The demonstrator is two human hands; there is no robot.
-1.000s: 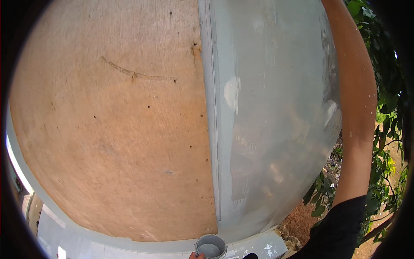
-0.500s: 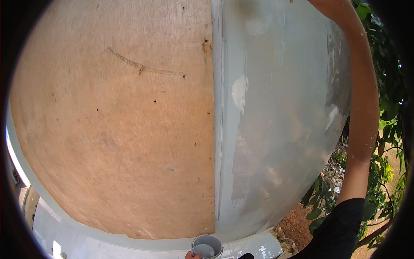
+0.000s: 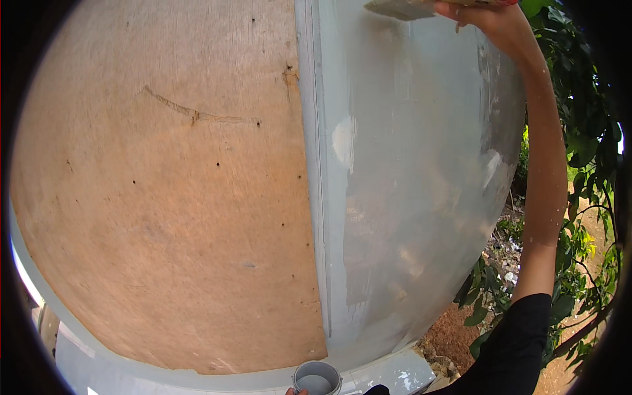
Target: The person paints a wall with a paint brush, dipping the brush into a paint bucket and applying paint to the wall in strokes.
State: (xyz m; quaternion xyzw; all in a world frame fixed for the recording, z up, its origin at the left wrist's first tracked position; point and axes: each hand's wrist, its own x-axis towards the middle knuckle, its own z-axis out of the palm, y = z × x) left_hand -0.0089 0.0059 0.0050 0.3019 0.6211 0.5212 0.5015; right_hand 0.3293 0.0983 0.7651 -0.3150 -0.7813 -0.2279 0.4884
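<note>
High up at the top edge, my right hand [image 3: 494, 26] is closed around a paintbrush [image 3: 400, 9], whose bristles point left against the grey-painted wall [image 3: 415, 164]. Only the lower part of the brush shows. My arm is raised along the right side, with small pale specks on the skin. Down at the bottom edge, the fingers of my left hand [image 3: 297, 392] grip the rim of a grey bucket [image 3: 316, 367] with pale grey paint inside. Most of that hand is cut off by the frame.
A bare plywood panel [image 3: 164, 217] with screw holes and a jagged scratch covers the left, beside a grey vertical strip [image 3: 315, 131]. Leafy branches [image 3: 579, 131] stand close behind my right arm. Below lie a paint-spotted pale ledge [image 3: 401, 372] and reddish soil [image 3: 451, 336].
The brush and more of my right hand have come into view at the top. The plywood and wall have shifted left in the picture. My left hand stays at the bucket.
</note>
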